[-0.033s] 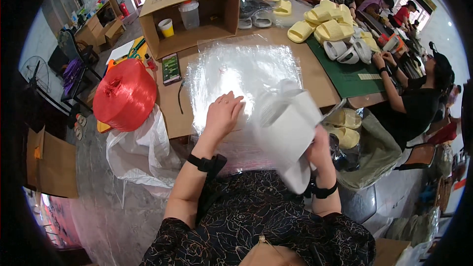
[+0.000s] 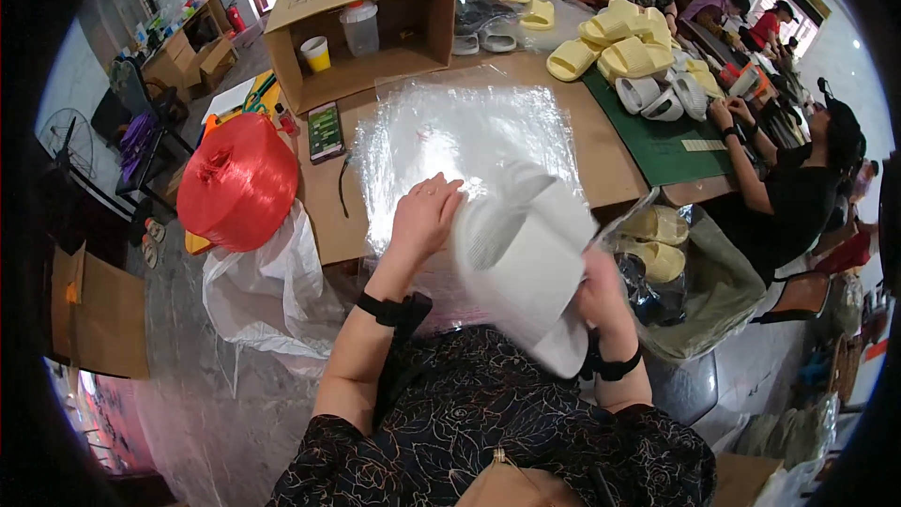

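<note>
The person held a white foam slipper (image 2: 526, 263) over the near edge of the table (image 2: 610, 164), above a stack of clear plastic bags (image 2: 460, 131) spread flat on the brown top. The right hand (image 2: 601, 296) gripped the slipper from beneath and behind, its fingers hidden by the sole, so whether they were spread or pressed together could not be told. The left hand (image 2: 422, 216) rested at the slipper's left side, its fingers (image 2: 441, 190) lightly curled and close together, touching both the slipper's edge and the plastic just beyond their tips. The slipper was blurred, which suggested it was turning in the hands. Judged from this, the step in hand was bagging: the slipper was being brought to the film. The next move would call for the left fingers to pinch and lift the top sheet open while the right hand steered the slipper in. Well beyond the fingers lay yellow slippers (image 2: 619, 47) and an open cardboard box (image 2: 361, 23); to their left sat a red spool of twine (image 2: 239, 178).
</note>
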The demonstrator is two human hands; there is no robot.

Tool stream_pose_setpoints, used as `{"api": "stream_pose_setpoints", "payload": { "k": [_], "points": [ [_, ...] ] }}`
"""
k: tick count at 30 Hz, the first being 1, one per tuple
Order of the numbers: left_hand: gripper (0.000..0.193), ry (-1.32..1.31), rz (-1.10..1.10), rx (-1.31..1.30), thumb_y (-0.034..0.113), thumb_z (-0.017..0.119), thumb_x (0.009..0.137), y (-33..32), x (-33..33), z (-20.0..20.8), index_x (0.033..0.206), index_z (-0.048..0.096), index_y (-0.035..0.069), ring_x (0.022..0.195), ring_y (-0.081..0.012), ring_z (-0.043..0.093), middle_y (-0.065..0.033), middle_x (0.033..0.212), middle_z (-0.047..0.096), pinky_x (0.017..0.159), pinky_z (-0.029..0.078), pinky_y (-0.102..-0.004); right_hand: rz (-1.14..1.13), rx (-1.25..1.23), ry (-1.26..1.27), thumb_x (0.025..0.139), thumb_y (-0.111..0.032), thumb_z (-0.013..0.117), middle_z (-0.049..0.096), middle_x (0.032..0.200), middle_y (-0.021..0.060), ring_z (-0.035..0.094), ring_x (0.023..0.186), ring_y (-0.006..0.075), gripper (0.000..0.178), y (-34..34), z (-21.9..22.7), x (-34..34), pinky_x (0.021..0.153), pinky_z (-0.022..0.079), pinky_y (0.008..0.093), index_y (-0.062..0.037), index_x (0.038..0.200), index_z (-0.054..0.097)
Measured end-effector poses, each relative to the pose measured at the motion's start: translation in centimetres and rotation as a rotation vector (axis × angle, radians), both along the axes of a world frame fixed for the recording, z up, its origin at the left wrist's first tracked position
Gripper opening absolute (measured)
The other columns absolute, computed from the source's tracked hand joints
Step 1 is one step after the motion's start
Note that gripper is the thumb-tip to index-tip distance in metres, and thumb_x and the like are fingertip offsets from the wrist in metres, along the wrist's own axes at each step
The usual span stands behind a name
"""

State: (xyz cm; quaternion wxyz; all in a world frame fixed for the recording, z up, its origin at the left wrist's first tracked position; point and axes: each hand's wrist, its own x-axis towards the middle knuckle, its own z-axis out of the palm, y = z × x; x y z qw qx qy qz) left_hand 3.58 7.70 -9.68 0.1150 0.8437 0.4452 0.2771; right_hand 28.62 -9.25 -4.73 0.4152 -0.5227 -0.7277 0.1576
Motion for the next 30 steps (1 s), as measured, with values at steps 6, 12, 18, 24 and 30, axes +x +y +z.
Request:
{"api": "stream_pose_setpoints", "payload": {
  "k": [6, 12, 18, 24, 30],
  "points": [
    [0.033, -0.182, -0.123, -0.122, 0.026, 0.054, 0.100, 0.3, -0.4, 2.0, 0.126, 0.066, 0.010, 0.125, -0.0356, 0.056, -0.0187, 0.131, 0.063, 0.103, 0.044, -0.0438, 0.018, -0.221, -0.132, 0.087, -0.013, 0.064, 0.062, 0.111, 0.0231, 0.063, 0.095, 0.0454, 0.027, 0.7, 0.9, -2.0, 0.081, 0.053, 0.0483, -0.0026, 0.112, 0.064],
    [0.040, -0.169, -0.319, -0.126, 0.023, 0.048, 0.102, -1.4, -0.1, 3.5, 0.139, 0.057, 0.010, 0.142, -0.0368, 0.038, -0.0159, 0.148, 0.050, 0.118, 0.029, -0.0438, -0.249, -0.174, -0.282, 0.087, -0.013, 0.062, 0.060, 0.101, 0.0252, 0.062, 0.087, 0.0465, 0.019, 2.1, -1.1, -2.5, 0.076, 0.051, 0.0537, 0.0047, 0.095, 0.059],
    [0.042, -0.098, -0.428, -0.092, 0.022, 0.046, 0.102, -3.3, 1.0, 4.6, 0.143, 0.052, 0.011, 0.146, -0.0351, 0.032, -0.0110, 0.152, 0.046, 0.122, 0.019, -0.0507, -0.286, -0.074, -0.252, 0.088, -0.015, 0.062, 0.059, 0.098, 0.0252, 0.063, 0.085, 0.0462, 0.020, 6.9, -4.2, -5.3, 0.074, 0.052, 0.0523, 0.0040, 0.094, 0.058],
    [0.041, -0.161, -0.323, -0.080, 0.020, 0.047, 0.101, -1.9, -1.7, 5.1, 0.139, 0.056, 0.009, 0.147, -0.0360, 0.032, -0.0128, 0.151, 0.047, 0.121, 0.020, -0.0502, -0.274, -0.057, -0.289, 0.088, -0.016, 0.062, 0.059, 0.092, 0.0255, 0.063, 0.081, 0.0452, 0.020, 9.2, -3.3, -5.6, 0.073, 0.052, 0.0528, 0.0040, 0.088, 0.058],
    [0.042, -0.136, -0.309, -0.024, 0.020, 0.046, 0.101, -2.4, -1.3, 5.0, 0.141, 0.054, 0.009, 0.147, -0.0356, 0.031, -0.0118, 0.152, 0.046, 0.121, 0.019, -0.0515, -0.247, 0.015, -0.337, 0.088, -0.015, 0.063, 0.059, 0.092, 0.0249, 0.063, 0.078, 0.0452, 0.019, 7.9, -3.8, -6.1, 0.070, 0.053, 0.0517, 0.0041, 0.088, 0.058]
  ]
}}
